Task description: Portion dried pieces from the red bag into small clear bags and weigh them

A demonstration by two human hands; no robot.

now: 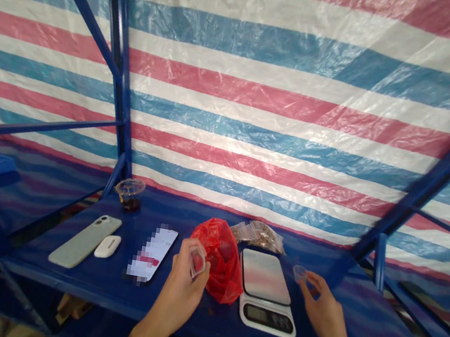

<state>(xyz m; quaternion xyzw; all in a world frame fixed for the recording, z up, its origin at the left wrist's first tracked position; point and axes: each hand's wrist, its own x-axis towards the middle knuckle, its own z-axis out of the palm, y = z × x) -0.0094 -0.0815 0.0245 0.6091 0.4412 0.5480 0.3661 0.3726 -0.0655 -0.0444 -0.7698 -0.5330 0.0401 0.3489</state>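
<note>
while the left hand [185,283] grips a clear container [197,261], the right hand [323,308] pinches clear plastic [300,271]; writing on the lit phone [163,246] is blurred.

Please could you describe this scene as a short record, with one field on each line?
left hand: holds a small clear container in front of the red bag
right hand: holds a small clear piece at the fingertips, right of the scale
behind scale: clear bags, contents too small to name
left side: pale phone, white case, lit phone partly pixelated, clear cup with dark contents
surface: blue
backdrop: striped sheet
</note>
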